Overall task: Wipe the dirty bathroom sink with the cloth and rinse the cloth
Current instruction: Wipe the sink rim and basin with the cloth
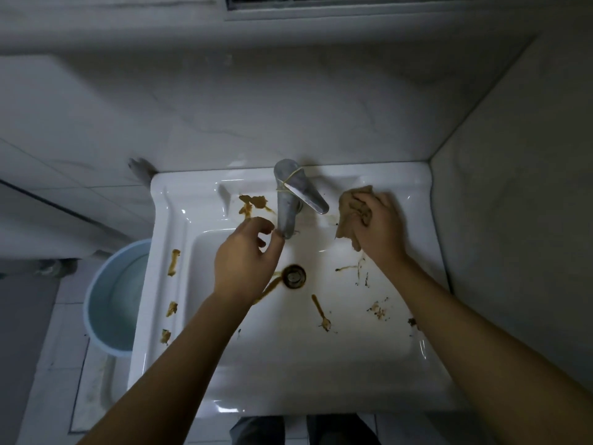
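Observation:
A white square sink (pixel 288 364) fills the middle of the view, smeared with brown stains on its back ledge (pixel 253 202), left rim (pixel 174 266) and basin floor (pixel 321 311). My right hand (pixel 378 228) is shut on a crumpled brown cloth (pixel 351 207), pressed on the back ledge right of the faucet. A metal faucet (pixel 287 200) with a rubber band around it stands at the back centre. My left hand (pixel 247 258) hovers over the basin, fingers apart, thumb touching the spout tip. No water is running that I can see. The drain (pixel 293 277) is ringed with brown.
A light blue bucket (pixel 112 300) stands on the floor left of the sink. Marble-look walls close in behind and on the right. A dark gap and floor tiles lie at the left. My legs show below the sink's front edge.

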### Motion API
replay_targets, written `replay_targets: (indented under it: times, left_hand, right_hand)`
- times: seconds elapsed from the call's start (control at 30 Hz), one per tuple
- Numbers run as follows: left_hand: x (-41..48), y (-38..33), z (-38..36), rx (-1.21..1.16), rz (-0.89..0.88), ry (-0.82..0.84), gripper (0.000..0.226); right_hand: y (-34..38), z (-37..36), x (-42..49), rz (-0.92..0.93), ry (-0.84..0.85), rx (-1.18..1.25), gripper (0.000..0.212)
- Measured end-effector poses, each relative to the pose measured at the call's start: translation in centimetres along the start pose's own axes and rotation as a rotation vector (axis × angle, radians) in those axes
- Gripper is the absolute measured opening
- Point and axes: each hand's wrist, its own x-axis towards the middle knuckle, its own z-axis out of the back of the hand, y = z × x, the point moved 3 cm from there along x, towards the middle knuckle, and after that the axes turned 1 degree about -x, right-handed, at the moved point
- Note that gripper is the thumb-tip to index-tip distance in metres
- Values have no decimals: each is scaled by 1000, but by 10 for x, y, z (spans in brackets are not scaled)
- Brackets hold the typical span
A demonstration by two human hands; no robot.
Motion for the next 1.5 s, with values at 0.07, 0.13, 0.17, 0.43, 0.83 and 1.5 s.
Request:
replay_targets:
  times: [0.07, 0.13, 0.17, 0.43, 0.83, 1.5]
  left_hand:
    - [1, -2, -3, 107, -127, -14, 27]
    - [4, -3, -9, 197, -253, -17, 23]
    - [5, -3, -11, 212, -285, -14, 21]
    - [10, 1, -20, 269, -416, -37, 28]
    - [16, 11, -25, 232, -512, -62, 32]
    - [13, 55, -11, 281, -336, 2, 44]
  right_hand:
    - [4, -1, 9, 39, 8, 7, 40]
    - [6, -11, 19, 88, 56, -22, 40]
    - [6, -19, 24, 102, 101, -51, 40]
    - [0, -42, 14, 62, 157, -297, 46]
    - [9, -38, 30, 89, 95, -269, 42]
    - [19, -42, -39, -118, 234, 157, 40]
